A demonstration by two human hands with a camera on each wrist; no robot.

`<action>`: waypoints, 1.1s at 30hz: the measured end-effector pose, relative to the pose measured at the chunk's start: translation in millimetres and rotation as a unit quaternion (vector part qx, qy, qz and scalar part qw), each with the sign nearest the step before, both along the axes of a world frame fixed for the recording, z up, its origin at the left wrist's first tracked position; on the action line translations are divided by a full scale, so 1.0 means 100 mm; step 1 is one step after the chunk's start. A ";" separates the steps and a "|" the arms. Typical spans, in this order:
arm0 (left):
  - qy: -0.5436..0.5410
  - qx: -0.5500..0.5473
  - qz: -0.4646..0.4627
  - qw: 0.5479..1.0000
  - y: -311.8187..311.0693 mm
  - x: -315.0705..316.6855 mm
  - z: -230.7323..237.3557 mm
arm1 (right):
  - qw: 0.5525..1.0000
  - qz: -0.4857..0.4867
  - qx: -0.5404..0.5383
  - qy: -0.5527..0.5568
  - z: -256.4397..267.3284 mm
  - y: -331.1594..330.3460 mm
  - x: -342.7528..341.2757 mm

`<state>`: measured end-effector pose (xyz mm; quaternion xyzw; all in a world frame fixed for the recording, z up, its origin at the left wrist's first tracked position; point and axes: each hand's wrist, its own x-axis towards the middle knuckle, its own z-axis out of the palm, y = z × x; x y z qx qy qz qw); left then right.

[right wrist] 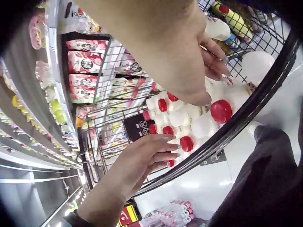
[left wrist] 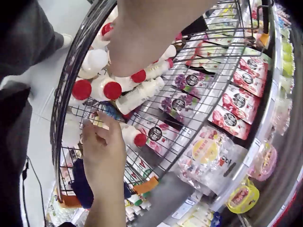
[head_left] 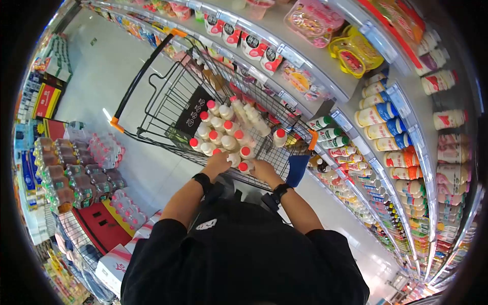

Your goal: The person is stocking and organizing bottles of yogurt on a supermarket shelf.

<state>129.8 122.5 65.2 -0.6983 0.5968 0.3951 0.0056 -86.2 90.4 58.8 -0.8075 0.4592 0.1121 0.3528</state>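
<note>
The person has 2 hands inside the shopping cart (head_left: 168,133), at its near side, over the group of white bottles (head_left: 229,144). Most of these bottles have red caps, and at least 2 have white ones. They are close together, and many stand upright. The left hand (head_left: 218,163) is at the near edge of the group. Its fingers (right wrist: 163,147) are extended and released, just beside 1 red cap (right wrist: 187,143); I cannot tell if they touch it. The right hand (head_left: 262,171) is to the right, near the bottle with a red cap (head_left: 244,166). Its fingers are loosely bent, with a gap to the thumb, and no bottle shows in this gap. 1 more bottle (head_left: 279,137) is apart from the group, to the right in the cart.

A black band (head_left: 203,182) is on the left wrist and a black device (head_left: 278,193) on the right wrist. The dark blue piece (head_left: 297,170) is at the right end of the cart. On the far and right sides, shelves (head_left: 401,109) carry bottles and packets. At the left, packs of drinks (head_left: 84,175) are in piles.
</note>
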 end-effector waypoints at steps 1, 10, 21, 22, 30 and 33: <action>-0.001 0.025 -0.022 0.999 -0.05 0.09 -0.10 | 0.998 0.013 -0.036 -0.050 -0.12 -0.01 0.11; 0.073 0.076 -0.215 0.971 -0.12 0.21 -0.82 | 0.972 -0.103 0.086 0.192 -0.34 -0.27 0.61; 0.159 0.064 -0.211 0.962 -0.55 0.22 -0.94 | 0.963 -0.160 0.127 0.174 -0.67 -0.03 0.66; 0.158 0.058 -0.207 0.964 -0.58 0.24 -0.92 | 0.964 -0.172 0.118 0.165 -0.68 -0.02 0.64; 0.140 0.066 -0.220 0.963 -0.50 0.32 -1.05 | 0.946 -0.271 0.084 0.160 -0.81 0.07 0.44; 0.144 0.081 -0.209 0.964 -0.42 0.30 -0.91 | 0.954 -0.247 0.076 0.151 -0.81 0.08 0.45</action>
